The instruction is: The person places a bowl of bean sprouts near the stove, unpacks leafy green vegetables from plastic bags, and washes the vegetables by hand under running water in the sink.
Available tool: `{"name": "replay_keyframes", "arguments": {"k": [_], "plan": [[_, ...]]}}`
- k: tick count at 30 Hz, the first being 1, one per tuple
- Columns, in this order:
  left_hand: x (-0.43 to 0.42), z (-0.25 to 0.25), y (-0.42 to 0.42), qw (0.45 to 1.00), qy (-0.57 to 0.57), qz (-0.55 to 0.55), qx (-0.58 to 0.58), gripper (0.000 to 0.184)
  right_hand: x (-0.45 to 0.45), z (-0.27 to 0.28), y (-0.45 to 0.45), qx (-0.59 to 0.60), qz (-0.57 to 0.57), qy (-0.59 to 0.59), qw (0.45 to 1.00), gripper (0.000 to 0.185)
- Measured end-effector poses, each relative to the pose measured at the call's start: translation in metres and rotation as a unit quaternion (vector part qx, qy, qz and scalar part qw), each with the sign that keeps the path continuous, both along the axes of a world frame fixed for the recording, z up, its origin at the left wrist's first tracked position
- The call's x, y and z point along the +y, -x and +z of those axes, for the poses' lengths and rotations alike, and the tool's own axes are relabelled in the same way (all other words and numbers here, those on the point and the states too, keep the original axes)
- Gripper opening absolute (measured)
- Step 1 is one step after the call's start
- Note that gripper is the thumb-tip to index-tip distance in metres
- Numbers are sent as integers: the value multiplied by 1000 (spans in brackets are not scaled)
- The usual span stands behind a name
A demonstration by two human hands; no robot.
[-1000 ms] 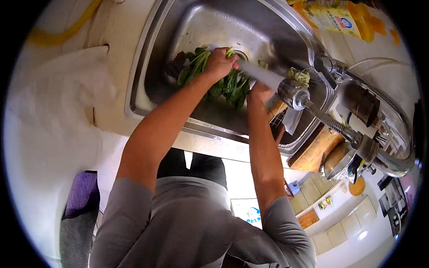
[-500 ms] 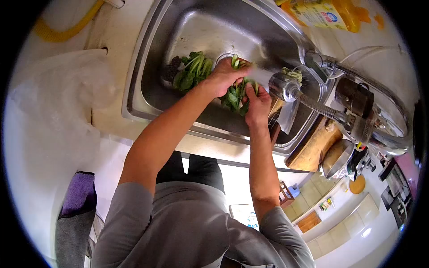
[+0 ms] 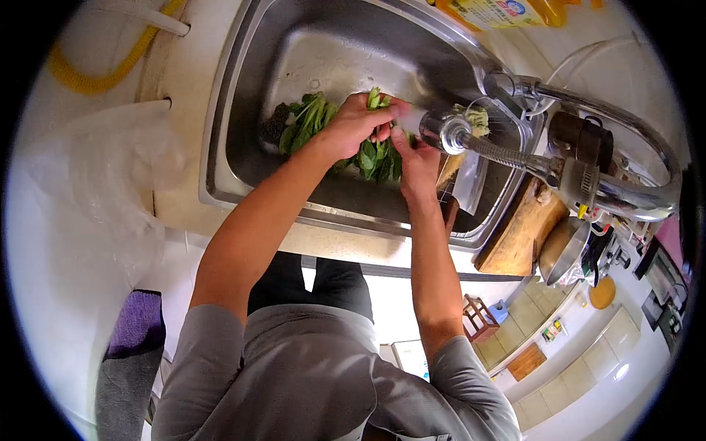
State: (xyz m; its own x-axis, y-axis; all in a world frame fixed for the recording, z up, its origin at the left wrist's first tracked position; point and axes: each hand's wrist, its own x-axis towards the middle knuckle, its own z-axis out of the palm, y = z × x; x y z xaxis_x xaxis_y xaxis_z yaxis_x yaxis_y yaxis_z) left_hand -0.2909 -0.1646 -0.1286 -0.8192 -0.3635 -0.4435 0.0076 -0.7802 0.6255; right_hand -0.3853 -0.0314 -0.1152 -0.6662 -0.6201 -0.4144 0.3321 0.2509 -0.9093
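My left hand (image 3: 360, 125) is closed around the pale stems of a bunch of leafy greens (image 3: 376, 160) over the sink (image 3: 294, 66). Its leaves hang down between my two hands. My right hand (image 3: 420, 167) grips the same bunch from the right, thumb up against the stems, its other fingers partly hidden. A chrome faucet head (image 3: 443, 131) points at my fingers, with a blurred whitish stream of water at its mouth. More leafy greens (image 3: 307, 121) lie in the sink left of my left hand, beside a dark clump (image 3: 276, 125).
A knife blade (image 3: 471, 182) and a wire rack with pale vegetable pieces (image 3: 474, 120) occupy the sink's right side. Beyond the rim stand a wooden board (image 3: 515, 228) and a metal bowl (image 3: 562, 250). A yellow bottle (image 3: 507, 11) lies behind; a plastic bag (image 3: 95, 176) is left.
The view has shifted slightly, so the sink and faucet sit differently in frame. Both hands still hold the greens under the faucet, and the leaves now hang a little more spread out.
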Motion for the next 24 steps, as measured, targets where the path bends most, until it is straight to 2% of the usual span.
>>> {"name": "replay_keyframes", "arguments": {"k": [4, 6, 7, 9, 10, 12, 13, 14, 16, 17, 18, 19, 20, 21, 22, 24], "plan": [[-2, 1, 4, 1000, 9, 25, -15, 18, -11, 7, 0, 31, 14, 27, 999, 32], [-4, 0, 9, 984, 169, 10, -57, 19, -10, 3, 1, 66, 2, -32, 997, 32], [-5, 2, 12, 984, 167, 9, -56, 19, -10, 2, 2, 66, 1, -33, 997, 32], [-11, 1, 17, 923, 353, -30, -150, 20, -13, -1, 4, 109, -28, -70, 991, 32], [-16, -6, 21, 923, 352, -30, -150, 20, -12, -4, 7, 109, -27, -71, 991, 32], [-30, -15, 29, 931, 250, 143, -225, 21, -8, -11, 12, 84, -65, -90, 990, 31], [-38, -16, 26, 959, 157, 152, -182, 31, -6, -14, 15, 84, -66, -91, 990, 31], [-39, -16, 25, 959, 156, 153, -181, 31, -5, -17, 18, 52, -43, -77, 995, 31], [-35, -4, 18, 987, 3, 98, -127, 50, -11, -10, 16, 18, -21, -63, 998, 31], [-33, 3, 16, 991, -33, 71, -106, 73, -19, -3, 12, -10, -34, -36, 999, 31], [-28, 10, 16, 991, -32, 72, -107, 73, -26, 2, 8, -38, -46, -9, 998, 31], [-21, 15, 17, 992, -52, 73, -88, 75, -27, -15, 14, 52, 17, 24, 998, 29], [-18, 19, 18, 992, -72, 73, -69, 76, -20, -29, 19, 52, 18, 23, 998, 29], [-19, 15, 15, 991, -109, 67, -29, 83, -17, -34, 21, 150, 63, 7, 987, 30], [-14, 10, 17, 991, -112, 70, -26, 83, -20, -20, 19, 157, 93, -4, 983, 35], [-1, 2, 24, 997, 23, 58, -33, 75, -31, -2, 15, 164, 125, -16, 978, 41]]}}
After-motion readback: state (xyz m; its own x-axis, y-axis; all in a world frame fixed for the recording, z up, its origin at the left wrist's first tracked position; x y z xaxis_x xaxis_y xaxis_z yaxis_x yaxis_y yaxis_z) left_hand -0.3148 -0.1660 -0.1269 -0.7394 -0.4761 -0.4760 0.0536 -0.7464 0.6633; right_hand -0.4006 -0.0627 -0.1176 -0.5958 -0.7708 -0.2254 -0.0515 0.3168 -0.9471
